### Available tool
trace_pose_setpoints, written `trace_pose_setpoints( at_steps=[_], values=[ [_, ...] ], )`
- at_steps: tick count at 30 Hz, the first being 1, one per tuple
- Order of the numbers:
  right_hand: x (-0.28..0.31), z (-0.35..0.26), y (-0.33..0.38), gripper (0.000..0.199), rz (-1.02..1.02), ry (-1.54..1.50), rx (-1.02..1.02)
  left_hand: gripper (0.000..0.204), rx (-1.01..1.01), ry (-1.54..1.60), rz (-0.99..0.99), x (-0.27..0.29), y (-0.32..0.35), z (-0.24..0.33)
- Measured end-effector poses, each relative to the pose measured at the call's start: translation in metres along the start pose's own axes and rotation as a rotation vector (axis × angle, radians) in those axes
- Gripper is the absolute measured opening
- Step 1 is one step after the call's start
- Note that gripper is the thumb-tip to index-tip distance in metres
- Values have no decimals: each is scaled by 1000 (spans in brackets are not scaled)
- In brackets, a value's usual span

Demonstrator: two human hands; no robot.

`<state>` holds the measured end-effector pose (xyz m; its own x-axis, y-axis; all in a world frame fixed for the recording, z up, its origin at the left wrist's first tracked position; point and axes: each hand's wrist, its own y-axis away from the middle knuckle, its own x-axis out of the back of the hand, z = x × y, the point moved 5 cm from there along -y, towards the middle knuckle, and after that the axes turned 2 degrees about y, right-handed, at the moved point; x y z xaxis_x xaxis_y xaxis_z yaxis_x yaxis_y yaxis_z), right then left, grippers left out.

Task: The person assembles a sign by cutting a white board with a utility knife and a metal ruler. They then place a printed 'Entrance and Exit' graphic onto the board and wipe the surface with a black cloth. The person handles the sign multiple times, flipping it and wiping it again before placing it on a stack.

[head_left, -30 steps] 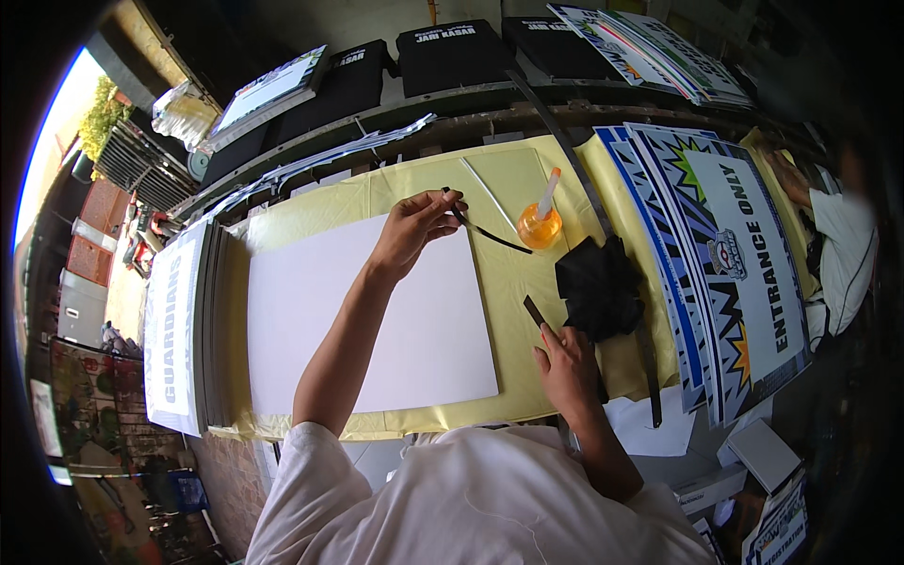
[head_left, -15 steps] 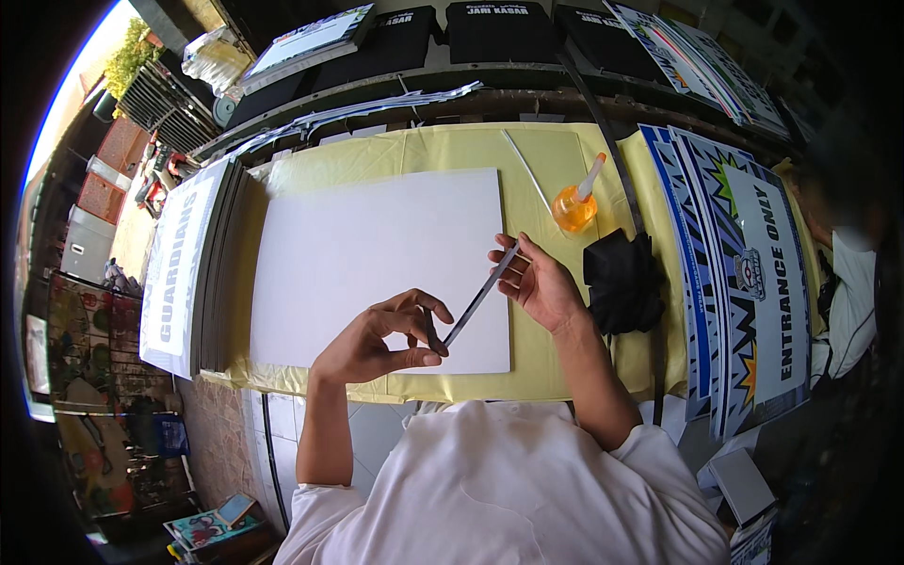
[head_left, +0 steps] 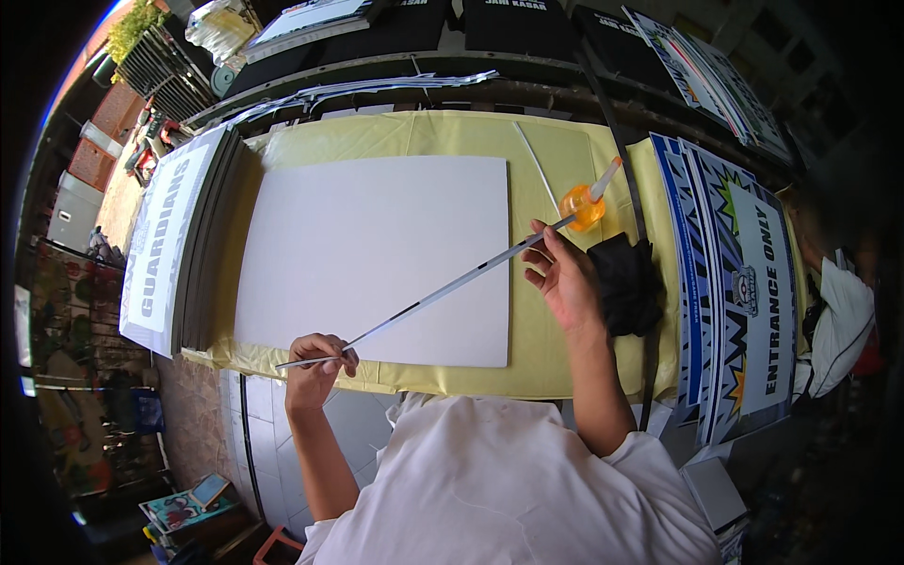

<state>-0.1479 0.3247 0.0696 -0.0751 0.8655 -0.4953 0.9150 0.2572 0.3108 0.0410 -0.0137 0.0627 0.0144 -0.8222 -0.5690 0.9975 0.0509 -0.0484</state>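
Note:
A long, thin grey strip with black marks (head_left: 438,296) slants across the front of a blank white board (head_left: 372,240). My left hand (head_left: 318,372) pinches it close to its lower left end, by the board's near left corner. Toward the upper right end, my right hand (head_left: 570,282) has it between thumb and fingertips, beyond the board's right edge. That end overlaps the orange-filled bottle (head_left: 582,209) in view. Right of my right hand lies a bunched black cloth (head_left: 626,284). A thin white stick (head_left: 535,162) rests behind the bottle.
Yellow sheeting (head_left: 377,137) covers the table. Printed boards are stacked at the left (head_left: 169,245), and more printed boards (head_left: 753,292) stand at the right. A dark strap (head_left: 629,179) crosses the right side. Another person's white sleeve (head_left: 843,325) shows at far right.
My hands have moved apart, the left toward the lower left and the right slightly rightward. The strip now shows its full length between them instead of a short, steep piece.

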Motion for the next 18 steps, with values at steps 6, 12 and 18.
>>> trace_pose_setpoints(
  at_steps=[6,12,18],
  values=[
    [-6,18,-3,34,76,4,43,42,-82,136,16,30,2,-4],
    [10,22,-5,33,163,24,129,25,74,-254,262,32,-13,17],
    [2,36,-15,31,245,29,135,32,146,-365,254,56,-23,42]
  ],
)
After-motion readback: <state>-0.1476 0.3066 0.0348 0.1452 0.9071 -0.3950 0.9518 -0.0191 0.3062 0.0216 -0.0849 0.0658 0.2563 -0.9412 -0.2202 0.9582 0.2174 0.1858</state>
